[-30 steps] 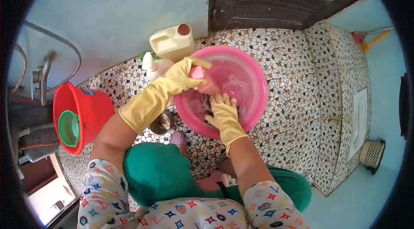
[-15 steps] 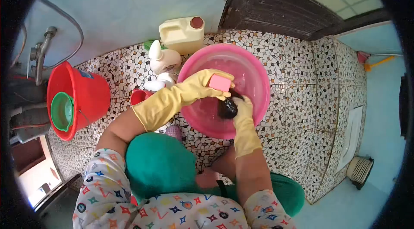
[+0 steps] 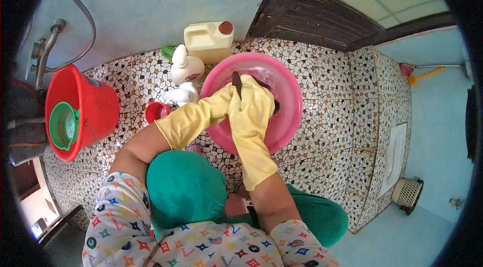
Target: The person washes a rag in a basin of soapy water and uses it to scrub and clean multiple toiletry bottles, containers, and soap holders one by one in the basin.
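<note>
I judge the work only partway, as my right hand (image 3: pixel 251 102) curls closed on a dark item (image 3: pixel 237 83), perhaps cloth, not yet let go over the pink basin (image 3: pixel 296 106) at frame centre, while my half-hidden left hand (image 3: pixel 220 103) has a grip I cannot tell.

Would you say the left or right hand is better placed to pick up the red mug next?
Probably the left hand: it is nearer the red mug, while the right hand is farther across, over the pink basin. Both look occupied, though.
</note>
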### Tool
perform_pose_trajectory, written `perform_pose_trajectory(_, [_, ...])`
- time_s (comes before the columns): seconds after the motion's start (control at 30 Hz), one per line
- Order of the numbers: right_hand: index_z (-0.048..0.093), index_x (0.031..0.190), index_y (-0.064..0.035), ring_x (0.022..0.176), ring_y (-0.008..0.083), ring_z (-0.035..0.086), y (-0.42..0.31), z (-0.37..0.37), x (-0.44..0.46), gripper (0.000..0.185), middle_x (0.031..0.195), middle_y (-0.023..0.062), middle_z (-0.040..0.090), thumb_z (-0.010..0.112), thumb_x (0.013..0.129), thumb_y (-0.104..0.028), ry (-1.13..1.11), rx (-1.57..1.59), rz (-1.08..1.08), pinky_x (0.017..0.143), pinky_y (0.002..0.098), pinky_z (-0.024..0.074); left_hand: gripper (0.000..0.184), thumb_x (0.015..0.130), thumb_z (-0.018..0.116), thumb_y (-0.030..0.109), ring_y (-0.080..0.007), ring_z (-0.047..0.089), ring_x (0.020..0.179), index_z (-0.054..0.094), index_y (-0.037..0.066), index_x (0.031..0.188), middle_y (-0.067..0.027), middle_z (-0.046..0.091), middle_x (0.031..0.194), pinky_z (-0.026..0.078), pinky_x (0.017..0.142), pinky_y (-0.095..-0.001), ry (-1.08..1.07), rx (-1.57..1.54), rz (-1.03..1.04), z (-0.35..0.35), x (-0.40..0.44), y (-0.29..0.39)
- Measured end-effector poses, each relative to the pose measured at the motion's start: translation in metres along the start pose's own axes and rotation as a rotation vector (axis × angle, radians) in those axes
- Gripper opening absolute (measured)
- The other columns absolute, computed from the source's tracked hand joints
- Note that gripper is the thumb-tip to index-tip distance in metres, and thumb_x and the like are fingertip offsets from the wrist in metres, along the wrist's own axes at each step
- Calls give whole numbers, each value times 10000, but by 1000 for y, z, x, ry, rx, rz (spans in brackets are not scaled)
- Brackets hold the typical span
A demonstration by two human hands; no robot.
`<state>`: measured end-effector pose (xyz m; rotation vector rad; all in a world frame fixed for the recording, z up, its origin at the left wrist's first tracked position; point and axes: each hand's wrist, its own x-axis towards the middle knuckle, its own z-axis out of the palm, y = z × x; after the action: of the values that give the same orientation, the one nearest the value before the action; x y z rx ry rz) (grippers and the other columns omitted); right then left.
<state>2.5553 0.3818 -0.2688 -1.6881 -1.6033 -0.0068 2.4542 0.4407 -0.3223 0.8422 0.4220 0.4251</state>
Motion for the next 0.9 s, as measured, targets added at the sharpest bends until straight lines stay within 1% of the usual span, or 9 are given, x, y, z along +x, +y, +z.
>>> perform_pose_trajectory(0.1, [699, 987, 35, 801, 380, 672, -6, -12, 4, 163, 894, 208, 702, 632, 844, -6, -134, 132, 320, 781, 431, 539, 384, 908, 705, 17, -109, 603, 1061, 590, 97, 1265, 4, 655, 1098, 502, 937, -288, 28, 48, 70, -16, 4, -24])
perform_pose_trajectory(0.23, [702, 995, 46, 845, 171, 637, 54, 8, -23, 153, 872, 119, 695, 626, 966, -82, 168, 394, 796, 738, 370, 505, 542, 872, 724, -13, -151, 625, 1163, 536, 44, 1377, -47, 634, 1287, 505, 1029, -338, -38, 52, 139, -8, 6, -9])
perform_pose_trajectory(0.33, [711, 1015, 55, 845, 200, 647, 78, 7, -40, 164, 896, 162, 711, 632, 949, -73, -60, 517, 951, 755, 384, 500, 580, 908, 773, 66, -169, 644, 1152, 495, 9, 1414, -63, 639, 1260, 516, 1041, -341, -46, -91, 108, -1, 1, -3])
perform_pose_trajectory(0.43, [720, 1021, 60, 814, 214, 649, 115, 37, -73, 212, 861, 161, 717, 651, 966, -132, -198, 304, 821, 744, 395, 484, 595, 915, 762, 46, -178, 649, 1156, 480, 4, 1437, -83, 636, 1273, 519, 1050, -351, -13, -85, 65, 3, 0, 5])
perform_pose_trajectory(0.57, [580, 1401, -51, 1277, 413, 556, 120, 52, -101, 553, 1411, 276, 552, 719, 941, -325, -348, -315, 480, 1116, 527, 409, 689, 902, 758, 10, -197, 654, 1181, 421, 0, 1503, -105, 621, 1337, 523, 1046, -345, -72, 126, -6, -7, 3, 20])
perform_pose_trajectory(0.6, [453, 1525, -123, 1474, 490, 329, 118, 47, -101, 714, 1605, 268, 340, 707, 929, -425, -594, -305, 510, 1212, 634, 256, 790, 903, 744, 7, -184, 552, 1321, 327, 38, 1574, -118, 515, 1513, 529, 1069, -392, -91, 353, -41, 4, -1, 48])
perform_pose_trajectory(0.7, [449, 1533, -133, 1494, 460, 319, 106, 29, -83, 719, 1615, 241, 343, 722, 922, -395, -930, -411, 483, 1192, 670, 252, 740, 905, 711, 4, -283, 504, 1405, 393, 80, 1570, -132, 540, 1515, 468, 1127, -394, -125, 1292, 305, 11, -2, 78])
perform_pose_trajectory(0.8, [617, 1386, -101, 1178, 344, 620, 141, 63, -103, 566, 1289, 165, 649, 747, 836, -74, -757, -109, 842, 1005, 495, 492, 750, 902, 763, 151, -375, 524, 1361, 417, 128, 1568, -200, 543, 1484, 437, 1148, -423, -182, 1470, 467, 10, 10, 70])
perform_pose_trajectory(0.9, [718, 1117, -3, 893, 249, 702, 158, 74, -130, 283, 975, 102, 732, 690, 836, 11, -176, 811, 1342, 780, 369, 565, 704, 896, 758, 110, -364, 523, 1366, 466, 124, 1536, -195, 549, 1477, 442, 1141, -414, -165, 1183, 21, 4, 11, 60])
